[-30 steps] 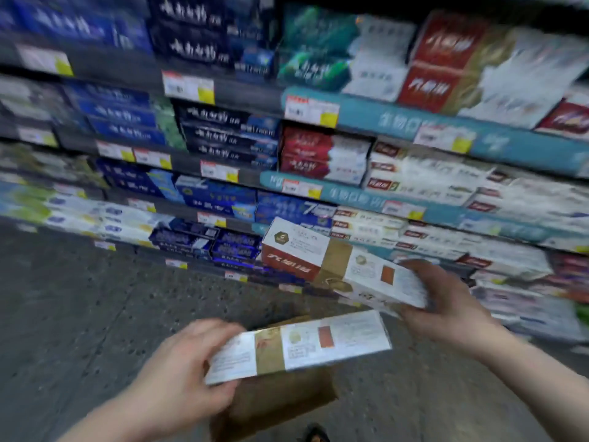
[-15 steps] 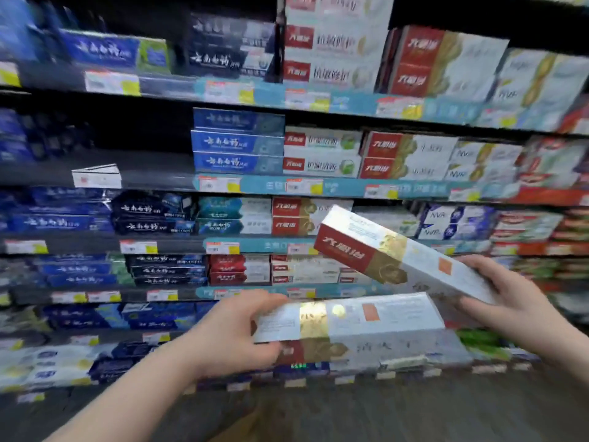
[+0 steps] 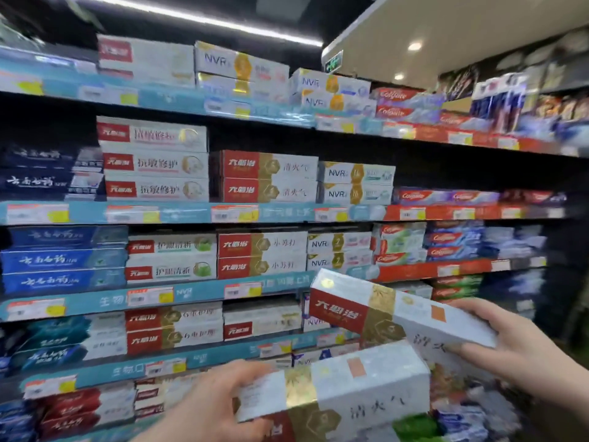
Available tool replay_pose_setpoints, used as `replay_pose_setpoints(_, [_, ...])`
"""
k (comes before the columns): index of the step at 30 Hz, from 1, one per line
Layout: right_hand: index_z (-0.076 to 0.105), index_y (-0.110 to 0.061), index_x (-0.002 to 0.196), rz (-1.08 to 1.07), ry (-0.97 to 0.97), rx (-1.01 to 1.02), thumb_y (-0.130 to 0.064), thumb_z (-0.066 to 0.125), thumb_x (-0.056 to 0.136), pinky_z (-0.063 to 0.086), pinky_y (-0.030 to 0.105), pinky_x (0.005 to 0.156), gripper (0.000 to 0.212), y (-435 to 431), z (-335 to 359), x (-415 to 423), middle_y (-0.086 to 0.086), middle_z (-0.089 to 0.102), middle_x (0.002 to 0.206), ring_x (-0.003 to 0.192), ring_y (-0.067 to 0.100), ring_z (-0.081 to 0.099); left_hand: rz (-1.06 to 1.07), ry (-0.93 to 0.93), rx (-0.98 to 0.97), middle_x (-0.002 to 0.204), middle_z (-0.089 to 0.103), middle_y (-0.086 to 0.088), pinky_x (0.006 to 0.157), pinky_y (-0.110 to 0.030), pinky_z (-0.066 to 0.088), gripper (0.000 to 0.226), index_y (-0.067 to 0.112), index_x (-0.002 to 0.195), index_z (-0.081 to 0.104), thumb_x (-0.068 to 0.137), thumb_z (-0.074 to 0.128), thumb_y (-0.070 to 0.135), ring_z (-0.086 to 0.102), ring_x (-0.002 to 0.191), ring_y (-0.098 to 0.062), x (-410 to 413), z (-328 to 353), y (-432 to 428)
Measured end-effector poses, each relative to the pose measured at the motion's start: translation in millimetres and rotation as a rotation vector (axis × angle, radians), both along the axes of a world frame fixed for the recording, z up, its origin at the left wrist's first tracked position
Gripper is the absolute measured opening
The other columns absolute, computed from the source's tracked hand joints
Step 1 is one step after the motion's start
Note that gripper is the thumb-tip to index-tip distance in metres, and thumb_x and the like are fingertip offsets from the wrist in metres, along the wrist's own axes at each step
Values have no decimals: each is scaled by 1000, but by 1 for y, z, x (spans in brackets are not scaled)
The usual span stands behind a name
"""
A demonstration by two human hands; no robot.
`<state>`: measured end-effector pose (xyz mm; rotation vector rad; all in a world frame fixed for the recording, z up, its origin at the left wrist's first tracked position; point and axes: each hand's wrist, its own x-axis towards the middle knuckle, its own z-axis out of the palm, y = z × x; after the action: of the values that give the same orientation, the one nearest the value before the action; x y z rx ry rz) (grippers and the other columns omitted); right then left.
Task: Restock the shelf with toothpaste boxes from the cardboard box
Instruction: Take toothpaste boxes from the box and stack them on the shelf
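My left hand (image 3: 207, 406) grips the left end of a white, gold and red toothpaste box (image 3: 344, 384), held flat at the bottom middle of the head view. My right hand (image 3: 510, 346) holds the right end of a second matching toothpaste box (image 3: 376, 307), tilted with its red end up and to the left, just above the first. Both boxes are in front of the lower shelves. Matching red and white boxes (image 3: 267, 177) stand two high on the shelf (image 3: 191, 213) above. The cardboard box is out of view.
Several shelf levels run across the view, packed with stacked toothpaste boxes: dark blue ones (image 3: 63, 260) at the left, NVR boxes (image 3: 357, 183) in the middle, Colgate boxes (image 3: 446, 197) at the right. Price tags line the teal and red shelf edges. A dark gap lies above the matching stack.
The view has swung up from the floor and cardboard box to the higher shelves. Both hands have risen with their boxes, which stay in my grip.
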<state>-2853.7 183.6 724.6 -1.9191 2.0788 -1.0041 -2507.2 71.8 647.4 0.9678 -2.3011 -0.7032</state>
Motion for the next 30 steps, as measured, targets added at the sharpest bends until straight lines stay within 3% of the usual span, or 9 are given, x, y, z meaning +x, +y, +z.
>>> replay_pose_setpoints(5, [44,-49,90,74,22,-13,-29,74,68,44,6,67,43,-48,28,-35,-21,56,101,90,4,58,48,-40,-3,104,53,44,87,-8,40,41,67,89,51,53,68,55,45,102,23,-39,20,-16])
replay_pose_setpoints(9, [43,-43,103,98,96,-46,-27,69,77,44,7,60,40,-103,43,-37,-25,50,97,82,-1,53,76,-31,39,101,59,40,87,-13,47,41,52,96,60,58,74,46,56,98,16,-36,41,-44])
replay_pose_setpoints(13, [46,-35,111,133,123,-127,-27,71,75,41,11,62,44,-167,58,-27,-21,51,96,84,-2,52,146,-44,-36,98,53,47,77,-7,46,39,53,90,61,53,69,49,54,95,18,-18,62,-82])
replay_pose_setpoints(16, [48,-33,116,180,147,-177,-26,70,76,38,11,68,46,-213,73,-15,-12,54,103,91,6,53,173,-14,-117,99,49,51,75,-2,43,46,72,87,50,48,63,54,53,95,18,-6,78,-112])
replay_pose_setpoints(18, [47,-35,117,205,180,-182,-27,68,79,37,6,65,44,-240,84,-6,-11,52,106,87,-2,50,191,-4,-139,99,49,51,75,-1,42,47,79,81,45,47,65,53,52,96,18,1,84,-134])
replay_pose_setpoints(20, [47,-35,119,224,189,-196,-27,67,80,38,4,64,44,-267,92,4,-11,50,106,85,-6,49,201,12,-112,98,56,44,74,-3,44,39,68,82,57,54,72,46,55,95,15,8,86,-160])
replay_pose_setpoints(22, [49,-28,126,230,197,-222,-25,66,81,36,5,67,48,-292,97,11,-11,50,108,91,3,50,200,16,-107,97,57,41,73,-6,46,34,56,83,60,65,77,32,56,92,13,11,89,-181])
replay_pose_setpoints(25, [48,-24,132,228,197,-229,-24,64,83,33,3,69,51,-321,104,17,-13,48,111,102,6,46,203,9,-166,99,50,46,70,-6,45,39,57,78,62,69,77,22,55,91,14,10,98,-201])
replay_pose_setpoints(30, [46,-26,133,293,162,-194,-32,64,82,36,20,87,54,-358,113,16,-11,48,118,105,7,46,235,54,-123,99,59,38,66,-8,49,41,37,102,59,69,78,22,62,86,8,9,106,-225])
